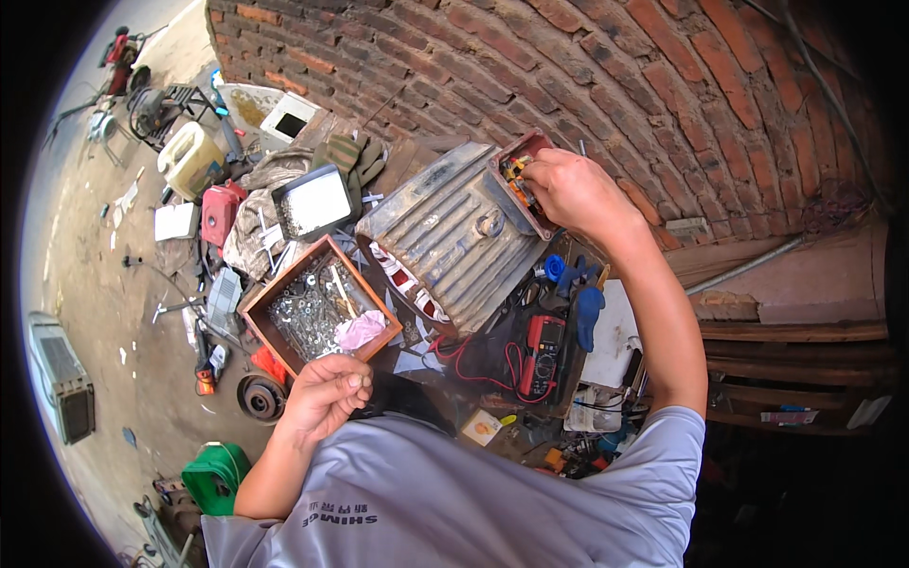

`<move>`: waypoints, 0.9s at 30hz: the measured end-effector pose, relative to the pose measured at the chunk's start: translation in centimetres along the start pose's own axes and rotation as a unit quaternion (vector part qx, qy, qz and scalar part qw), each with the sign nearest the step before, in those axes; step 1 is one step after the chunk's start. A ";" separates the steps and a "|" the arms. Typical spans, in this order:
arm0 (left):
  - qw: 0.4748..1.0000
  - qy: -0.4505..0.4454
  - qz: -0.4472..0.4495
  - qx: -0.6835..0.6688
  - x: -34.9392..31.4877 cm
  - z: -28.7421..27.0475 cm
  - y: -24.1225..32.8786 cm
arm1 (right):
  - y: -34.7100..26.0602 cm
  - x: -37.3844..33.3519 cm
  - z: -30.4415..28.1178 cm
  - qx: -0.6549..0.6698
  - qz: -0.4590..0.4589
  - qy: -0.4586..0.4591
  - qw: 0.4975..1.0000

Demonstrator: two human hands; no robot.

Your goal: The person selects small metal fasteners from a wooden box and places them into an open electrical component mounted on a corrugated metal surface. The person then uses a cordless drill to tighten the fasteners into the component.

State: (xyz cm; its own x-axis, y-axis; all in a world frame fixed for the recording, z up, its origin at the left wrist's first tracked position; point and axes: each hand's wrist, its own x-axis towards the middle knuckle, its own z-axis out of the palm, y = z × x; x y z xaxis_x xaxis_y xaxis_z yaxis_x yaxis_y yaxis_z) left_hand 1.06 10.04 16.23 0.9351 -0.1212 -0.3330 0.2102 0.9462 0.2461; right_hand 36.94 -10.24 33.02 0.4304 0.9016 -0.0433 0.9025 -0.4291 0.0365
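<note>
A grey, ribbed electric motor [437,248] lies on its side in front of me, red and white windings showing at its near left end. On its far right side the terminal box [500,163] stands uncovered, with yellow and orange parts inside. My right hand [574,193] reaches into that box with its fingers bent together; the fingertips are partly hidden there. Close to my body, my left hand [329,394] is closed, thumb against forefinger; anything between them is too small to name. Just beyond it sits a wooden box [276,283] of loose screws and nuts, with a pink crumpled piece [361,330] in it.
A red and black multimeter [542,355] with red leads lies right of the motor, near blue-handled tools [589,312]. A white-bottomed tray [312,202] and a yellowish jerrycan [192,159] stand left. The brick wall [454,57] rises behind. A green container [216,476] is lower left.
</note>
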 end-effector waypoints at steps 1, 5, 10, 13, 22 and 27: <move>1.000 0.003 -0.001 -0.001 -0.1 0.0 0.0 | 0.1 0.0 0.0 0.008 0.005 -0.004 1.000; 1.000 0.014 -0.003 0.003 -0.4 -0.1 0.2 | 0.0 0.6 -0.1 0.005 0.012 -0.021 1.000; 1.000 -0.011 -0.017 -0.012 -0.1 0.0 0.2 | -0.2 0.2 0.3 -0.023 0.023 -0.006 0.999; 1.000 -0.016 -0.018 -0.010 -0.1 -0.1 0.2 | -0.3 0.2 0.9 -0.034 0.025 0.007 0.999; 1.000 -0.014 -0.022 -0.002 -0.2 -0.1 0.2 | -1.1 0.1 1.8 -0.007 0.080 0.072 0.994; 1.000 -0.007 -0.023 0.004 -0.5 0.0 0.2 | -1.2 0.3 2.3 -0.063 0.108 0.047 0.991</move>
State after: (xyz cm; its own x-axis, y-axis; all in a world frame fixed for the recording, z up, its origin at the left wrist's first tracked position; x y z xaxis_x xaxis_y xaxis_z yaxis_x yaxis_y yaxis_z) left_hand 0.68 10.26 16.45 0.9284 -0.1676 -0.3317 0.2543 0.9374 0.2378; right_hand 36.04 -9.56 30.69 0.6044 0.7934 0.0728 0.7781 -0.6074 0.1601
